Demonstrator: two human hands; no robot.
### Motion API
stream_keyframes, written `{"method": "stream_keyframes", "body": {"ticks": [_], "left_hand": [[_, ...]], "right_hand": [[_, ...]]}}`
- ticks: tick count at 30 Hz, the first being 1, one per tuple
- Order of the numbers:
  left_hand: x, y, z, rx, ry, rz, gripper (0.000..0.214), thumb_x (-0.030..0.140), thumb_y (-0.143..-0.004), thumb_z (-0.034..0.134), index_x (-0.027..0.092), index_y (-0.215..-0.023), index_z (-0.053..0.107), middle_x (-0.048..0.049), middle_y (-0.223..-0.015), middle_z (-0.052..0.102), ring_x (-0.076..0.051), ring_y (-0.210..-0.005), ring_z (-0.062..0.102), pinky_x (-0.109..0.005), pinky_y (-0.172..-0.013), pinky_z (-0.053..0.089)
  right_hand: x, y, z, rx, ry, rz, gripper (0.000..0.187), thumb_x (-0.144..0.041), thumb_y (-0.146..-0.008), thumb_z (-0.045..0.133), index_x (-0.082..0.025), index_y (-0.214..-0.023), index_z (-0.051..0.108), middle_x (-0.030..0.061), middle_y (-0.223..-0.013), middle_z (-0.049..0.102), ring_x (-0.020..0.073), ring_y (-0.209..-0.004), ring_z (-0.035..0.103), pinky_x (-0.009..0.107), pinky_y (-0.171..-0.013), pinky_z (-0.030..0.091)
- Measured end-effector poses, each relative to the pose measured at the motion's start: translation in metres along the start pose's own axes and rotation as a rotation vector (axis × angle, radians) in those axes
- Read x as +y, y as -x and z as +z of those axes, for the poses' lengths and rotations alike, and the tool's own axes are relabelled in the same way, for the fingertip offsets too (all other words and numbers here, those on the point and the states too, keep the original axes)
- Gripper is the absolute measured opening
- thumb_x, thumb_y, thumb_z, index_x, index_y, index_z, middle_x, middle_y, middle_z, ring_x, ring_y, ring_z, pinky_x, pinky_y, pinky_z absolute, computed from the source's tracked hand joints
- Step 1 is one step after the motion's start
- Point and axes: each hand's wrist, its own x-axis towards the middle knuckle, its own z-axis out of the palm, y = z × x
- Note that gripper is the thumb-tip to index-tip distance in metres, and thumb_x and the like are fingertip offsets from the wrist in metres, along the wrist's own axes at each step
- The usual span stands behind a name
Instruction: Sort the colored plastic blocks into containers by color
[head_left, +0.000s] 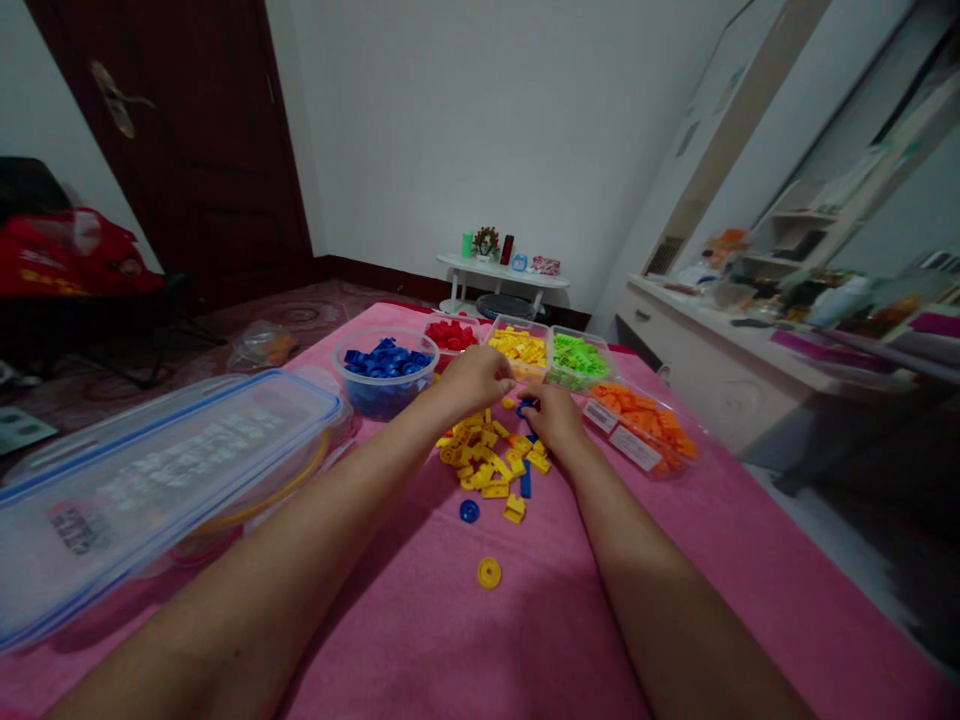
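Fingers of the right hand (556,415) touch a small blue piece (526,410); those of the left hand (474,376) are curled beside loose yellow bricks (480,465).
Head view: cannot tell whether either hand actually grasps anything. The loose yellow bricks lie heaped on the pink cloth (420,610), on the near side of the hands; a blue disc (469,511) and a yellow disc (489,573) lie nearer. A round tub (375,399) of blue bricks (388,358) stands left, orange bricks (646,415) right.

Bare forearms (352,510), tapering wristward (left hand (474,380), right hand (555,418) likewise bare).
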Motion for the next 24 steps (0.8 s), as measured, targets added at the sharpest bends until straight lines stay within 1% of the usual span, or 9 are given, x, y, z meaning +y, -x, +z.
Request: {"method": "stream_keyframes", "body": {"ticks": [3, 7, 9, 12, 15, 18, 20, 21, 24], "left_hand": [[-0.001, 0.0, 0.008, -0.018, 0.012, 0.002, 0.018, 0.023, -0.076, 0.06, 0.016, -0.082, 0.076, -0.0085, -0.078, 0.072, -0.019, -0.073, 0.063, -0.027, -0.07, 0.045], [-0.007, -0.001, 0.015, -0.017, 0.047, -0.035, 0.016, 0.024, -0.076, 0.062, 0.015, -0.08, 0.074, -0.0085, -0.079, 0.07, -0.02, -0.078, 0.063, -0.027, -0.074, 0.045], [-0.008, -0.001, 0.017, 0.014, 0.155, -0.088, 0.018, 0.029, -0.077, 0.064, 0.014, -0.083, 0.073, -0.009, -0.084, 0.07, -0.021, -0.082, 0.063, -0.027, -0.075, 0.046], [-0.006, -0.001, 0.019, -0.006, 0.537, -0.234, 0.031, 0.042, -0.084, 0.059, 0.015, -0.097, 0.068, -0.0084, -0.088, 0.068, -0.018, -0.077, 0.064, -0.026, -0.07, 0.049], [-0.003, -0.001, 0.019, -0.172, 1.031, -0.424, 0.042, 0.051, -0.091, 0.043, 0.015, -0.103, 0.062, -0.0067, -0.08, 0.066, -0.015, -0.064, 0.063, -0.024, -0.058, 0.049], [-0.005, -0.004, 0.017, -0.243, 1.271, -0.572, 0.041, 0.048, -0.094, 0.04, 0.013, -0.094, 0.06, -0.0056, -0.069, 0.063, -0.011, -0.055, 0.059, -0.018, -0.048, 0.043], [-0.006, -0.005, 0.015, -0.208, 1.261, -0.607, 0.03, 0.037, -0.093, 0.046, 0.012, -0.087, 0.06, -0.0044, -0.066, 0.062, -0.008, -0.05, 0.055, -0.015, -0.043, 0.037], [-0.005, -0.005, 0.014, -0.182, 1.228, -0.608, 0.023, 0.031, -0.092, 0.049, 0.012, -0.086, 0.06, -0.0036, -0.066, 0.062, -0.007, -0.048, 0.052, -0.014, -0.041, 0.034], [-0.001, -0.003, 0.011, -0.149, 1.124, -0.592, 0.012, 0.02, -0.088, 0.053, 0.011, -0.085, 0.061, -0.0022, -0.069, 0.062, -0.005, -0.048, 0.05, -0.014, -0.039, 0.027]], "right_hand": [[0.002, -0.002, 0.006, -0.078, 0.049, -0.008, 0.03, -0.017, -0.078, 0.06, -0.026, -0.104, 0.071, 0.0044, -0.103, 0.072, 0.0204, -0.096, 0.064, 0.029, -0.081, 0.045], [0.0, -0.001, 0.003, -0.085, 0.066, -0.004, 0.032, -0.018, -0.073, 0.064, -0.026, -0.103, 0.072, 0.0047, -0.1, 0.072, 0.0214, -0.096, 0.064, 0.029, -0.079, 0.045], [-0.004, -0.002, -0.004, -0.056, 0.012, -0.002, 0.029, -0.017, -0.073, 0.064, -0.025, -0.099, 0.073, 0.0034, -0.094, 0.073, 0.0195, -0.089, 0.065, 0.027, -0.075, 0.045], [-0.016, -0.005, -0.02, 0.068, -0.145, -0.053, 0.028, -0.017, -0.073, 0.063, -0.023, -0.098, 0.073, 0.0013, -0.086, 0.073, 0.016, -0.077, 0.065, 0.025, -0.07, 0.045], [-0.03, -0.006, -0.037, 0.126, -0.334, -0.107, 0.036, -0.019, -0.072, 0.068, -0.02, -0.108, 0.069, 0.0021, -0.087, 0.073, 0.0139, -0.07, 0.064, 0.024, -0.066, 0.046], [-0.031, -0.004, -0.051, 0.126, -0.257, -0.073, 0.027, -0.024, -0.072, 0.069, -0.019, -0.098, 0.071, 0.0043, -0.088, 0.072, 0.015, -0.071, 0.064, 0.025, -0.063, 0.045], [-0.026, -0.001, -0.056, 0.05, -0.072, -0.045, 0.014, -0.022, -0.069, 0.071, -0.022, -0.082, 0.073, 0.0033, -0.082, 0.072, 0.016, -0.069, 0.063, 0.025, -0.061, 0.043], [-0.023, 0.001, -0.057, -0.03, 0.011, -0.03, 0.011, -0.019, -0.066, 0.072, -0.023, -0.077, 0.073, 0.0025, -0.079, 0.071, 0.0161, -0.068, 0.062, 0.025, -0.059, 0.042], [-0.02, 0.007, -0.053, -0.327, 0.158, 0.007, 0.02, -0.01, -0.059, 0.072, -0.025, -0.072, 0.073, 0.001, -0.073, 0.071, 0.0158, -0.063, 0.061, 0.024, -0.055, 0.038]]}}
